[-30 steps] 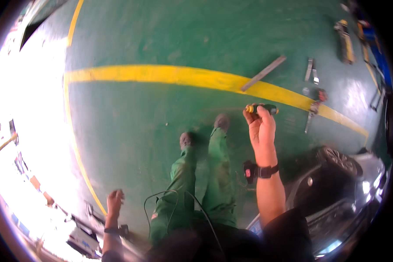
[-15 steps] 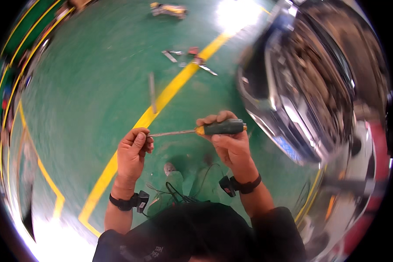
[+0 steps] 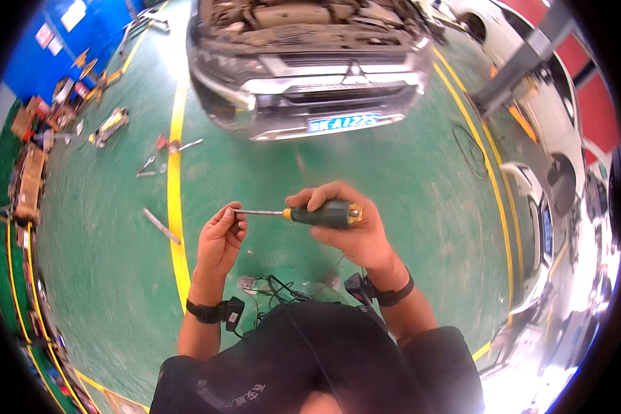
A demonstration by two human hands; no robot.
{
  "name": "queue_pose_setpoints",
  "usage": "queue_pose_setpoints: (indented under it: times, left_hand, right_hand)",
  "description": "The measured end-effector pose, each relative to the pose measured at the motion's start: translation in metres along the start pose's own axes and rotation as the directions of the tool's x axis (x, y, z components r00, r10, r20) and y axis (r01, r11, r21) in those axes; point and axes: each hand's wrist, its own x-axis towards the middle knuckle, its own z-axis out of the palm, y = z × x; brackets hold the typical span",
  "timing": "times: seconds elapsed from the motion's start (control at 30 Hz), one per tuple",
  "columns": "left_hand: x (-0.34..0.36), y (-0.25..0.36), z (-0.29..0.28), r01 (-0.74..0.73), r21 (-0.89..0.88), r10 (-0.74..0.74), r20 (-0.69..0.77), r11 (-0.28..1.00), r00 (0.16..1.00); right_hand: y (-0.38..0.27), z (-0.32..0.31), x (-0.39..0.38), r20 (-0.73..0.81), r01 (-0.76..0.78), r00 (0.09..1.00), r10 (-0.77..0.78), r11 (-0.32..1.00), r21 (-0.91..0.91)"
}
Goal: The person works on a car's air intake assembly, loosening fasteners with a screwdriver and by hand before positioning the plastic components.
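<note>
Screwdriver (image 3: 310, 214) held level across both hands, mid-frame.

Right hand (image 3: 352, 231) grip closed round the green-black handle; left hand (image 3: 221, 238) pinches the shaft tip w/ fingertips. Open green floor (image 3: 407, 179) from 12 to 3 o'clock — silver car (image 3: 310, 76) nose at 12, yellow line (image 3: 176, 207) at 9. Blue plate on the bumper; blue wall w/ red sign at 11.

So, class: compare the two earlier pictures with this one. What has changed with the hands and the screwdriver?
The left hand came up and pinched the tip of the screwdriver. The view swung from bare floor to a silver car. The right hand kept gripping the handle.
</note>
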Motion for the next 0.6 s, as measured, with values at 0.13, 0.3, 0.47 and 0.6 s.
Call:
queue_pose_setpoints:
  times: [0.13,0.3,0.47,0.6]
  left_hand:
    - [0.019,-0.064,0.087,0.069,0.0,-0.068,0.111,0.998,0.991]
    - [0.041,-0.117,0.185,0.082,0.107,-0.108,0.275,0.991,0.955]
    - [0.078,-0.164,0.275,-0.011,0.225,-0.098,0.47,0.974,0.877]
    - [0.113,-0.205,0.349,-0.102,0.32,-0.1,0.556,0.942,0.825]
  right_hand:
    - [-0.044,-0.088,-0.063,-0.175,-0.004,0.984,0.025,0.993,0.12]
    - [-0.073,-0.179,-0.124,-0.409,0.137,0.912,0.04,0.908,0.395]
    - [-0.083,-0.256,-0.165,-0.598,0.323,0.8,0.042,0.81,0.489]
    - [-0.1,-0.331,-0.18,-0.675,0.404,0.737,0.026,0.784,0.471]
